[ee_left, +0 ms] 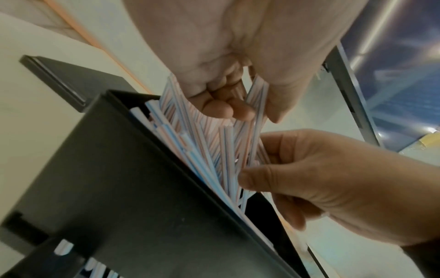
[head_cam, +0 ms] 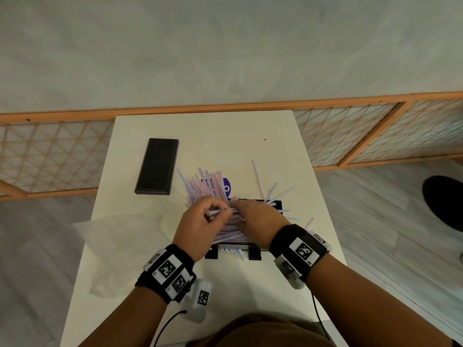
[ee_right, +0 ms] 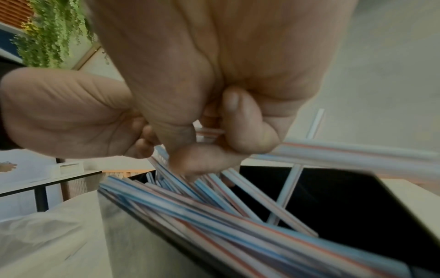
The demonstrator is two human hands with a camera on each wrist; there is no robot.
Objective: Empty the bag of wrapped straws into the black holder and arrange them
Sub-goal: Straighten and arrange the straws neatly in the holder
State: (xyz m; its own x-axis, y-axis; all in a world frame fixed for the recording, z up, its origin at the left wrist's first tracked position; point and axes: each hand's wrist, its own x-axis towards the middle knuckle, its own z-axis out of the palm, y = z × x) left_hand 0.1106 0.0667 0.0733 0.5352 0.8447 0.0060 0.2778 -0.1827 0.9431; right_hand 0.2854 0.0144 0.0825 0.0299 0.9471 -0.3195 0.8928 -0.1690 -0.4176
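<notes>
The black holder (head_cam: 277, 204) stands on the white table, mostly hidden under both hands. Striped wrapped straws (head_cam: 208, 184) fan out of it toward the far side and the right. My left hand (head_cam: 208, 216) grips a bundle of straws above the holder's left half, fingers curled round them (ee_left: 221, 105). My right hand (head_cam: 250, 214) is beside it over the holder, thumb and fingers pinching a few straws (ee_right: 214, 135). In the right wrist view, many straws (ee_right: 214, 216) lie slanted against the holder's left wall, and its right part (ee_right: 333, 197) is dark and nearly empty.
The clear plastic bag (head_cam: 120, 246) lies crumpled at the table's left edge. A flat black lid (head_cam: 157, 166) lies at the far left. Loose straws (head_cam: 258, 176) lie on the table beyond and right of the holder. A purple disc (head_cam: 226, 187) shows under the fanned straws.
</notes>
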